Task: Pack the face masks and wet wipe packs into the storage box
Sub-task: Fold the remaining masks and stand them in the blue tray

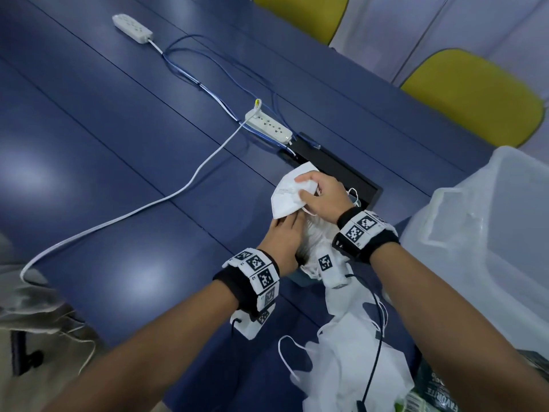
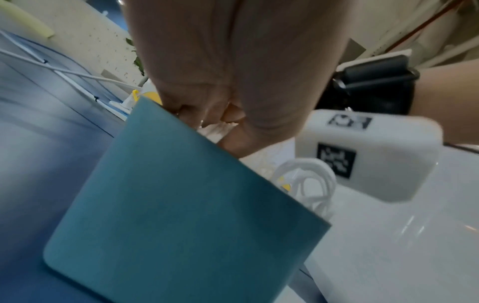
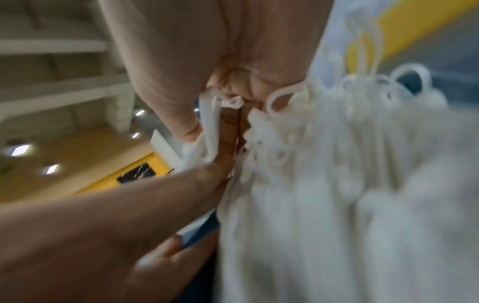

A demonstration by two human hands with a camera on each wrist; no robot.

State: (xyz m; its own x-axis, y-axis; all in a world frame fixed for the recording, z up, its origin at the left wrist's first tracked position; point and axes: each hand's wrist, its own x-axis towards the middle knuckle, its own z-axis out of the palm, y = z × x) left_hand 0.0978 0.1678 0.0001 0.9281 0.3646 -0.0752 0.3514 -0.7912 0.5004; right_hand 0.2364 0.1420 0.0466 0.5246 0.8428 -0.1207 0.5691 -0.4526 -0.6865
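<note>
A: Waiting at the right, the box [image 1: 487, 233] sits within reach.
B: And the masks [image 1: 315, 239]?
A: Stacked on the table; the left hand [image 1: 282, 242] steadies them, fingers straight, while the right hand [image 1: 323, 197] pinches one mask [image 1: 289, 193] for stacking.

Face masks [image 1: 341, 346], wipe pack, storage box on blue table
White folded mask [image 1: 289, 193] raised above bunched stack; more masks lie loose nearby; green wipe pack [image 1: 427, 391] beside translucent storage box [image 1: 487, 233], upright.

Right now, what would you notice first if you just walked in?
The two hands in the middle: the right hand grips a white mask above a bunch of masks, which the left hand touches. A clear box waits at the right, and white power strips lie on the blue table.
</note>
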